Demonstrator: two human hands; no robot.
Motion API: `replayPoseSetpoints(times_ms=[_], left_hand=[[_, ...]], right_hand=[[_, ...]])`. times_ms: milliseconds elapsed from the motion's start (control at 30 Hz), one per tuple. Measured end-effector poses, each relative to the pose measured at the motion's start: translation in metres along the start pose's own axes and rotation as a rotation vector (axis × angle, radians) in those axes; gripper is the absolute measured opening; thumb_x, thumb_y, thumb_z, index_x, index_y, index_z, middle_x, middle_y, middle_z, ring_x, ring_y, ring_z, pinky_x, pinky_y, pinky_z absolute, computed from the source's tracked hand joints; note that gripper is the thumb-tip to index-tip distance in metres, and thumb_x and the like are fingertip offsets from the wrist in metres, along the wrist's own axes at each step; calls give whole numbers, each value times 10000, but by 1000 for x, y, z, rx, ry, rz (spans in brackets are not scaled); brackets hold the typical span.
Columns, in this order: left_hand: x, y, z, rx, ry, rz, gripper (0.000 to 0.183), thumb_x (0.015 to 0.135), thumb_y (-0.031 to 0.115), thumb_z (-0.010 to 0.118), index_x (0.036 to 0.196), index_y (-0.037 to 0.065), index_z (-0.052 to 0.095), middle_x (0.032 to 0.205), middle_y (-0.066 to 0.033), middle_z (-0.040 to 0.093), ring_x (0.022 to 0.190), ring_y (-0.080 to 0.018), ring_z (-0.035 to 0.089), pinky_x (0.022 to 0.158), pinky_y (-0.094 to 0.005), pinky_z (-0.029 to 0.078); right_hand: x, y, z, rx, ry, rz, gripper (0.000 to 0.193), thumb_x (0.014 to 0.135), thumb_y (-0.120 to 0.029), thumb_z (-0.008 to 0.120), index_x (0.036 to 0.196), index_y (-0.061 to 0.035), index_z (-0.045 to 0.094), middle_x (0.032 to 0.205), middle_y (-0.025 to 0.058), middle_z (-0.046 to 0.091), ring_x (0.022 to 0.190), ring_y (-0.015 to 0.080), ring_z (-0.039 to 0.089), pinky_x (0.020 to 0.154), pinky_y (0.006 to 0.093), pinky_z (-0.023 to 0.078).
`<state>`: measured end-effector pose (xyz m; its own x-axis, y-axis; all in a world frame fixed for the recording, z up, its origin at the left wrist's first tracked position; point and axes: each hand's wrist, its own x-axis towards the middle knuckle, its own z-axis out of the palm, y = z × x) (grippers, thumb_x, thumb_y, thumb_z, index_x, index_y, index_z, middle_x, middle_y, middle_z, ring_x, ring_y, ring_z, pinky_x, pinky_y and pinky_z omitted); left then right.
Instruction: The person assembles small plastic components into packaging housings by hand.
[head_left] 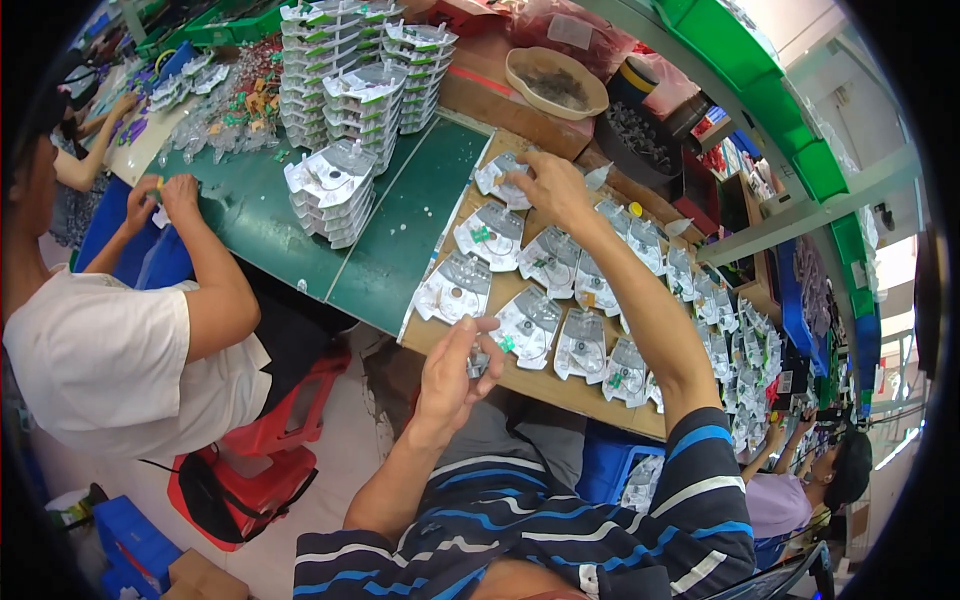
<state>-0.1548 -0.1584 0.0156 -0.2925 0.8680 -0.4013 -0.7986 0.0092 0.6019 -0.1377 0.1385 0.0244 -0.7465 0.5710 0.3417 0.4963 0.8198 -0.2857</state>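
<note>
My left hand (447, 385) is held up before the near edge of the table, its fingers curled around small clear parts (478, 364). Beyond it, my right hand (556, 190) reaches to the far left corner of the board, with thumb and fingers bent together over a white and clear plastic housing (492, 178). What sits between those fingertips is too small to make out. More such housings lie in rows, among them one with a green piece (490, 236), a plain one (453, 287) and one nearest my left hand (530, 322).
Tall stacks of housings (335, 185) stand on the green mat (385, 270). Behind the board are a tan bowl (557, 80) and a dark bowl of small parts (640, 135). A co-worker in white (110, 350) sits at left near a red stool (245, 490). Green bins (745, 75) hang at upper right.
</note>
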Motion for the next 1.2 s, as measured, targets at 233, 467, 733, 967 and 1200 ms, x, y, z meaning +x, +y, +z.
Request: replayPoseSetpoints(times_ms=[233, 467, 733, 967, 1200], left_hand=[[6, -17, 0, 89, -24, 50, 447, 1046, 424, 365, 1141, 36, 564, 721, -21, 563, 523, -58, 434, 407, -187, 268], [5, -13, 13, 138, -59, 50, 460, 1029, 453, 410, 1170, 41, 559, 687, 1, 521, 556, -34, 437, 436, -175, 287], [-7, -5, -22, -151, -164, -81, 315, 960, 113, 553, 1246, -6, 499, 922, -71, 578, 727, -116, 527, 490, -191, 369], [-3, -1, -66, -104, -130, -47, 283, 980, 124, 523, 1213, -35, 500, 1027, -130, 611, 767, -134, 584, 493, -200, 419], [10, -5, -73, 42, -61, -32, 301, 1013, 228, 503, 1168, -30, 512, 1008, -159, 655, 622, -65, 504, 418, -160, 330]], right_hand=[[-140, -117, -90, 541, -531, -57, 163, 876, -143, 688, 974, -14, 672, 829, 106, 651, 725, 211, 646, 647, 337, 504], [-161, -117, -83, 602, -221, -30, 84, 846, -57, 691, 881, 9, 651, 794, 106, 622, 682, 214, 632, 558, 317, 480], [-96, -60, -32, -28, 173, -317, 79, 798, -52, 695, 809, -45, 616, 762, 83, 567, 668, 258, 598, 555, 360, 480], [-81, -43, 10, -262, 34, -502, 52, 755, -72, 633, 746, -54, 584, 752, 63, 517, 723, 230, 557, 582, 341, 482], [-65, -54, 15, -116, -79, -259, 123, 771, -140, 626, 746, -21, 646, 764, 132, 622, 724, 309, 622, 616, 422, 503]])
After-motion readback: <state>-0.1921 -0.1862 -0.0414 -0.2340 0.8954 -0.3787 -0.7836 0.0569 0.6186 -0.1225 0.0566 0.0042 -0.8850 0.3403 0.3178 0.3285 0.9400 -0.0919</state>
